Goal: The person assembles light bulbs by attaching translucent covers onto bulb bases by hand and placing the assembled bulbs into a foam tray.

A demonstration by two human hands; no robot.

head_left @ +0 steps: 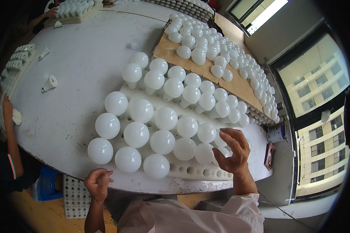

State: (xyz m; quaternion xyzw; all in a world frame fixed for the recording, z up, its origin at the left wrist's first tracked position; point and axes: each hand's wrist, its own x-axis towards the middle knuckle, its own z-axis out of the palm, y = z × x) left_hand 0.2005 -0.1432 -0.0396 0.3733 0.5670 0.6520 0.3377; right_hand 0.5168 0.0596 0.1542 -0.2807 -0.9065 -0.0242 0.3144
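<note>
Rows of round white light bulbs (166, 118) stand in a white foam tray (200, 171) with round holes, on the table before me. My right hand (237, 153) is over the tray's right end. Its thumb and fingers are spread beside the bulbs there, and I see nothing held between them. My left hand (98, 183) is at the table's front edge, below the nearest left bulb (100, 150). Its fingers are loosely bent with a gap between them, and no object shows in it. Behind, a second foam tray (138, 93) holds more bulbs.
Many white domes (198, 56) lie on a brown board (171, 52) at the back right. Loose bulbs (49, 83) lie on the left of the white table (74, 112). Another person's arm (9, 128) is at far left. A blue crate (48, 182) stands below.
</note>
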